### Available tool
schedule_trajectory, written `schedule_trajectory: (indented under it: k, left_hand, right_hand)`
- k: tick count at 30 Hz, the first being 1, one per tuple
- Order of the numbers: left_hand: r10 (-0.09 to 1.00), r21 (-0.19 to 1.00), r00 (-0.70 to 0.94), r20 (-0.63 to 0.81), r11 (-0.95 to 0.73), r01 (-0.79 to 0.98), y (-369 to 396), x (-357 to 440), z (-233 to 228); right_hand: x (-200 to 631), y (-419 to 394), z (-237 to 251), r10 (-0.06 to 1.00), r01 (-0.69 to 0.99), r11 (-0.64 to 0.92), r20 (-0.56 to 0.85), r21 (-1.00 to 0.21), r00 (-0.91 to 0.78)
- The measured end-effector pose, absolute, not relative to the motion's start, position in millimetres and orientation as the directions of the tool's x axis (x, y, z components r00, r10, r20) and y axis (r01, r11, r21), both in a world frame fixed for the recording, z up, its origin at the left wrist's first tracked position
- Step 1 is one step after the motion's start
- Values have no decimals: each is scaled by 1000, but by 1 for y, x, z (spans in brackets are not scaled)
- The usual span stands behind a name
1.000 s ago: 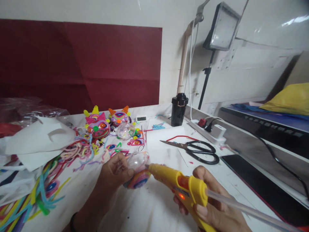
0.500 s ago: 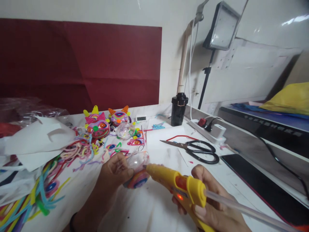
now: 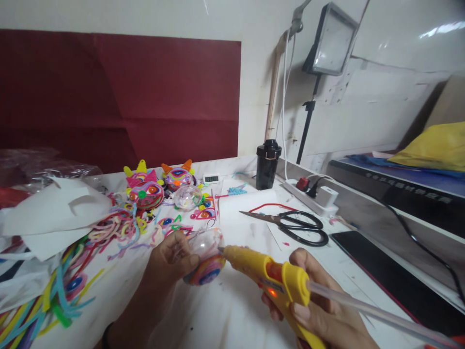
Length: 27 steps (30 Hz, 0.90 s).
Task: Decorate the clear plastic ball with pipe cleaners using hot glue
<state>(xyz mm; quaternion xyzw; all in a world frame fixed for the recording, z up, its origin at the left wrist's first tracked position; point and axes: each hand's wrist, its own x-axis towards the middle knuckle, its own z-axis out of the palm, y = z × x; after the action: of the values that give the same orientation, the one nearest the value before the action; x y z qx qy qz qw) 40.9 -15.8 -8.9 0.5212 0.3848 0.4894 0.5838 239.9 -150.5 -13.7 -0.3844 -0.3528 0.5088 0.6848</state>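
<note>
My left hand (image 3: 174,264) grips a clear plastic ball (image 3: 204,245) by its left side. Coloured bands in orange, purple and blue cover the lower part of that ball. In my right hand (image 3: 319,300) is a yellow hot glue gun (image 3: 267,271), its red light lit and a long glue stick (image 3: 363,303) sticking out of the back. The nozzle points left at the ball's right side; whether it touches, I cannot tell. My fingers partly hide the ball's left side and the gun's handle.
Black-handled scissors (image 3: 298,225) lie on white paper beyond the gun. Decorated balls (image 3: 145,194) and a clear ball (image 3: 187,197) stand at the back. Coloured pipe cleaners (image 3: 43,305) heap at left. A black cup (image 3: 268,165), power strip (image 3: 316,198) and dark phone-like slab (image 3: 378,276) are rightward.
Both hands keep their holds, and the ball and glue gun stay almost in place. The ball appears turned slightly, with more of its coloured bands showing. The whole view shifts a little.
</note>
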Motion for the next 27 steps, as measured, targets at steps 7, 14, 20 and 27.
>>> schedule_trajectory:
  k: [7, 14, 20, 27]
  left_hand:
    - [971, 980, 231, 66, -19, -198, -14, 40, -10]
    - [967, 971, 251, 53, 8, -237, -14, 39, -10]
    - [963, 967, 268, 30, 40, -252, -18, 42, -3]
    - [966, 952, 252, 51, 29, -304, -17, 42, -5]
  right_hand:
    - [238, -151, -14, 971, -444, 147, 45, -884, 233]
    - [234, -150, -18, 973, -488, 141, 30, -862, 228]
    - [235, -150, -18, 978, -480, 174, 91, -860, 190]
    - [251, -145, -33, 971, -473, 227, 237, -851, 40]
